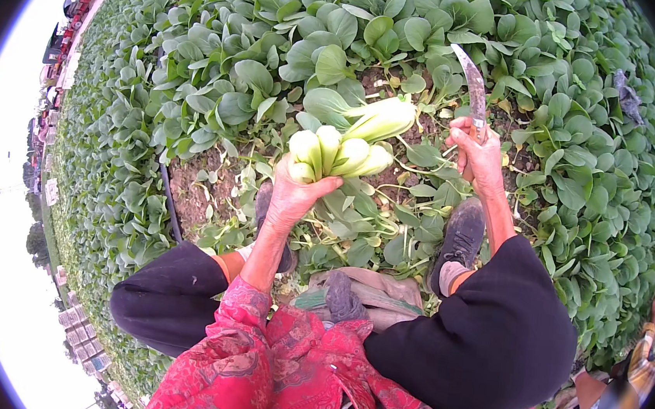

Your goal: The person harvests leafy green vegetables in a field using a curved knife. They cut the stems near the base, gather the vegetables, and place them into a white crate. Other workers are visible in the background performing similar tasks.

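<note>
Red patterned shirt [228, 359], left hand [294, 198] clutching pale-stemmed greens [353, 154], right hand [481, 157] gripping curved knife [474, 85], leafy plants [279, 44] crowding around

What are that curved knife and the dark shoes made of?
Knife blade: probably steel; it looks thin, dull and grey, with brownish blotches like rust or stains. The right hand hides the handle, so its material is unclear.
Shoes: perhaps fabric or synthetic; they look matte, with laces on the right one.

Head-worn wide fisheye view, downward from near above left hand [292, 197] and right hand [483, 157]
</note>
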Demonstrator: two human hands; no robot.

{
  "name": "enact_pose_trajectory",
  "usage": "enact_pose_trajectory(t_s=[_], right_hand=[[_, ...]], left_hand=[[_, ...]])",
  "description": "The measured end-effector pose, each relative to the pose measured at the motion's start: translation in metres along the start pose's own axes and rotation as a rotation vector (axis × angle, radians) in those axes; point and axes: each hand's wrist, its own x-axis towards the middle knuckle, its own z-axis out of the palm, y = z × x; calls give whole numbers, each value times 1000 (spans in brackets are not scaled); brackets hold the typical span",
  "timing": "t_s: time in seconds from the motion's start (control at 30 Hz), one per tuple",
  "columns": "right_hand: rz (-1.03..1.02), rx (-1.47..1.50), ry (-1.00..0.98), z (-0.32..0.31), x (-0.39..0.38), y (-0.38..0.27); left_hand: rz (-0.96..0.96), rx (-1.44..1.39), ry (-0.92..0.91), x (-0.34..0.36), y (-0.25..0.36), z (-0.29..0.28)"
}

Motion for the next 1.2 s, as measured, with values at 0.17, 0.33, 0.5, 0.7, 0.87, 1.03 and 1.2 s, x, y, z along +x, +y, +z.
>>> enact_pose_trajectory(t_s=[0.17, 0.33, 0.5, 0.7, 0.87, 1.03, 1.2], right_hand=[[-163, -138, -545, 61, -39, -135], [-95, -330, -770, 84, -52, -184], [-2, -598, -872, 128, -75, -209], [-150, -787, -872, 159, -95, -232], [-466, -1292, -658, 184, -94, -243], [-202, -926, -646, 221, -106, -239], [-175, -513, -939, 272, -131, -209]], left_hand=[[-13, -333, -94, -48, 32, -4], [56, -340, -14, -87, 58, -17], [72, -298, 28, -129, 49, -38], [79, -434, 124, -159, 42, -31], [93, -557, 352, -166, 40, -50], [229, -734, 386, -173, 41, -68], [243, -796, 345, -183, 51, -68]])
